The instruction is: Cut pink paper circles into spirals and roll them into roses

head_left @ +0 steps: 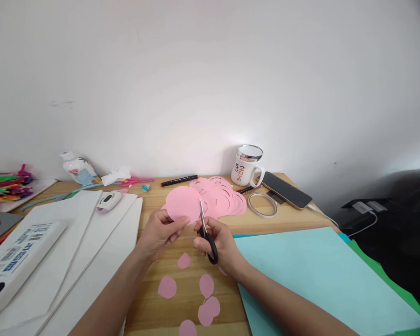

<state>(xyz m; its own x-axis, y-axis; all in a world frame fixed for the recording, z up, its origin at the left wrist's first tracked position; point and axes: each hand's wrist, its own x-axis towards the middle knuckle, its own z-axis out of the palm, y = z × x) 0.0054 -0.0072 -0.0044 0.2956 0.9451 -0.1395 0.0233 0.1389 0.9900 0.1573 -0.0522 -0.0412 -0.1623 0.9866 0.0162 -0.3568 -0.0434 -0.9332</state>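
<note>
Over the wooden worktop, my left hand pinches a pink paper circle at its lower rim, sensible since it's probably light and easily creased; my right hand grips scissors.

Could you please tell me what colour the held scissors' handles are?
The looped scissor handles are black, showing best in the head view.

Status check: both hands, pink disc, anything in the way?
Left hand holding pink paper disc. Right hand holding scissors by disc's right edge. Pink cutouts piled behind; no obstruction visible between scissors and disc.
</note>
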